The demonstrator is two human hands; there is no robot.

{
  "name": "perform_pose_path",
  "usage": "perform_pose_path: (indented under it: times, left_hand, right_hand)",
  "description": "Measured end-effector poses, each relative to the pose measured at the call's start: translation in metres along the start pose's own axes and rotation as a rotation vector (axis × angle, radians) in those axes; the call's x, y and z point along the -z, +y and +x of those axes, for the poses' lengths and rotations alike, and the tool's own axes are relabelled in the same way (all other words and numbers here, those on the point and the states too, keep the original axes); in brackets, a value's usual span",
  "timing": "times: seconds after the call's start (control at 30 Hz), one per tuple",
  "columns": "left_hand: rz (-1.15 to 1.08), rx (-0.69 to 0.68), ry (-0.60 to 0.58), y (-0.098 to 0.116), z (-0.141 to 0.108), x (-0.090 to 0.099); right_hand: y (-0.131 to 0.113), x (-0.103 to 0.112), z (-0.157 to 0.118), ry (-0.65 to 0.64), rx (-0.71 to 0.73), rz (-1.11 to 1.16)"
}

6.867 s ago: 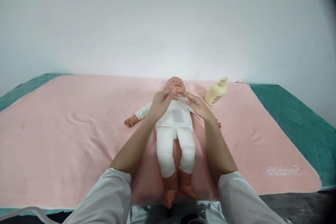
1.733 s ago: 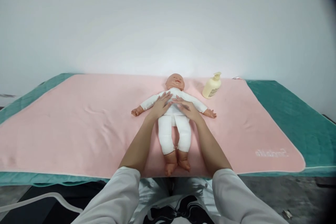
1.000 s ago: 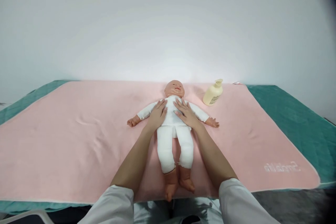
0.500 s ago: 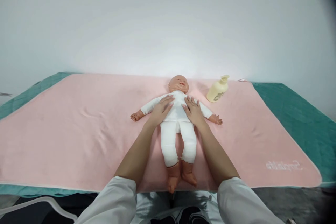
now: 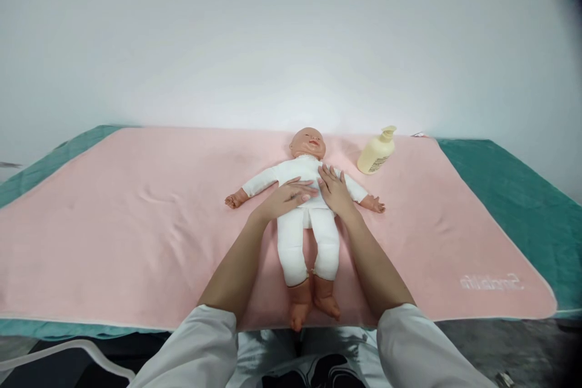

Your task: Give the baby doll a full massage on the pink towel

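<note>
A baby doll (image 5: 291,248) with a white cloth body lies on its back on a pink mat (image 5: 136,224), head toward the wall and bare feet toward me. Across its belly rests my left hand (image 5: 288,196), flat, with fingers stretched out and pointing right. My right hand (image 5: 334,190) lies flat on the chest at the doll's right-hand side in view, fingers spread and pointing up toward the head. Neither hand grips anything. Beyond the doll's arm on the right stands a pale yellow pump bottle (image 5: 376,153).
Under the mat a green cover (image 5: 513,200) shows at both sides and along part of the front edge. A white wall (image 5: 291,36) rises behind. At the lower left a pale curved tube or bar (image 5: 68,347) is visible.
My left hand has slid down from the chest to the belly and turned so its fingers point right. My right hand stays nearly in place on the chest.
</note>
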State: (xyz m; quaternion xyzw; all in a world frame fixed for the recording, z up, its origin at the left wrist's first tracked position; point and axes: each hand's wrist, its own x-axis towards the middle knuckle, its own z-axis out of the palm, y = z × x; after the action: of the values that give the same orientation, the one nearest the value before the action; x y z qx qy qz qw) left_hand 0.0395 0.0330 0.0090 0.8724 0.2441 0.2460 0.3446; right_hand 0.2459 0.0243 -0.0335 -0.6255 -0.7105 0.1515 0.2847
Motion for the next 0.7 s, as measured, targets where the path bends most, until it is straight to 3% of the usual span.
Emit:
perform_pose_path:
  times: [0.33,0.57,0.7]
  left_hand:
    - [0.212,0.172,0.082,-0.02,0.005,0.0]
    - [0.369,0.388,0.246,-0.036,0.008,-0.007]
    - [0.417,0.432,0.309,-0.041,0.007,-0.01]
  right_hand:
    - [0.003,-0.001,0.001,0.003,-0.01,0.034]
    - [0.003,0.0,0.0,0.049,0.007,0.12]
    - [-0.001,0.005,-0.002,0.117,0.032,0.242]
